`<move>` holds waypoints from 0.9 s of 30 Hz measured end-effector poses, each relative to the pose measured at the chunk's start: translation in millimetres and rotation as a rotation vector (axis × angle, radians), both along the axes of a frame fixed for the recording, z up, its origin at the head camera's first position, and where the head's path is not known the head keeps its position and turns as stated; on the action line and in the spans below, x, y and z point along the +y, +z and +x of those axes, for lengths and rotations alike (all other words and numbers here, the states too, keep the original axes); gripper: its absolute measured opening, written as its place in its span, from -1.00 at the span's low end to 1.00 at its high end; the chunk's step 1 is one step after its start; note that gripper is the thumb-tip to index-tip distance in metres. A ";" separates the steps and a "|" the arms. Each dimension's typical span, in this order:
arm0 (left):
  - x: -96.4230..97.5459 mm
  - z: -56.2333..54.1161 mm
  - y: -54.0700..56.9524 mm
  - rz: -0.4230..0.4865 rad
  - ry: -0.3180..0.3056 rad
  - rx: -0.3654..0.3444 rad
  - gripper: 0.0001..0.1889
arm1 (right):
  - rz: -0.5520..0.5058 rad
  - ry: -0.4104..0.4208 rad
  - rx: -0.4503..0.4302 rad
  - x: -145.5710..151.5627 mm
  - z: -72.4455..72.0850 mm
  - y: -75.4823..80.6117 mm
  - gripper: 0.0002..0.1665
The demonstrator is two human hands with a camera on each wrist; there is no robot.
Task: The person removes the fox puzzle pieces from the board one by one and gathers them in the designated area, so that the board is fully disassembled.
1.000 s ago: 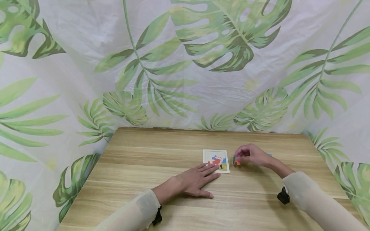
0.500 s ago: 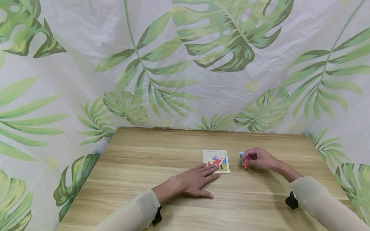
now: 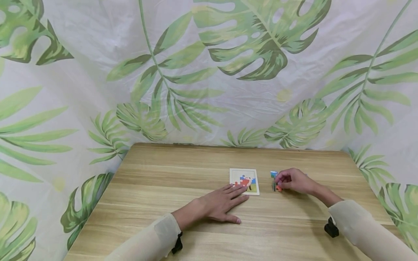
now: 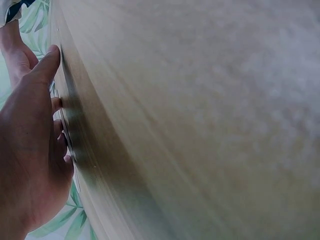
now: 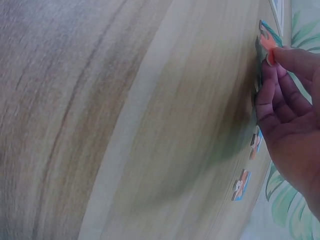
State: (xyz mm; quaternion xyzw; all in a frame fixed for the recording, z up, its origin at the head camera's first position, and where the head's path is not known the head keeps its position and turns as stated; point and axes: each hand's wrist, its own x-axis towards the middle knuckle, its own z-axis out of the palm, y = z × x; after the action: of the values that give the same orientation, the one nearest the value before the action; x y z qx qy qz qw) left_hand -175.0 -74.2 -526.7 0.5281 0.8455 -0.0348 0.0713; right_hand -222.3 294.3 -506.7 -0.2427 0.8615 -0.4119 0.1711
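Puzzle [image 3: 245,179] is covered at its near-left corner by left hand [image 3: 225,204], fingers flat. Orange piece [image 5: 268,41] gets pinched by right hand [image 3: 294,180].

Leafy backdrop [image 3: 209,85] behind a wood-grained worktop [image 3: 169,170].
Its pale, creased surface, seemingly cloth, bears large green leaves [image 3: 271,65]; the worktop's far corners are rounded, its grain running crosswise.

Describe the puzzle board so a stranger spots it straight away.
On the wooden table, find the left hand, laid over the near edge of the puzzle board. Unlike the loose puzzle pieces near the right hand, it has a white frame around a partly filled picture.
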 end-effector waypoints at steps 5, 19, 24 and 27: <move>-0.5 -0.7 0.4 -0.002 0.001 0.002 -0.08 | 0.036 0.005 0.061 -1.5 -0.1 -0.3 -0.89; 0.9 -0.6 0.7 -0.004 -0.004 0.001 -0.10 | 0.107 -0.013 0.146 -0.3 -1.5 -6.4 -0.85; 0.9 -0.4 0.2 -0.007 -0.006 0.005 -0.10 | 0.113 -0.009 0.167 -0.4 -0.9 -6.5 -0.86; 0.7 0.0 0.1 -0.007 -0.007 0.013 -0.10 | 0.113 -0.003 0.197 -1.2 -0.3 -5.9 -0.87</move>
State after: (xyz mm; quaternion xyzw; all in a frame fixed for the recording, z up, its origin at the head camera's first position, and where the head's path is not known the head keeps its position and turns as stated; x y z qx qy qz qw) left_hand -174.9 -73.6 -526.6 0.5305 0.8440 -0.0414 0.0676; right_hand -222.6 293.1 -512.6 -0.2705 0.8964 -0.3372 0.0983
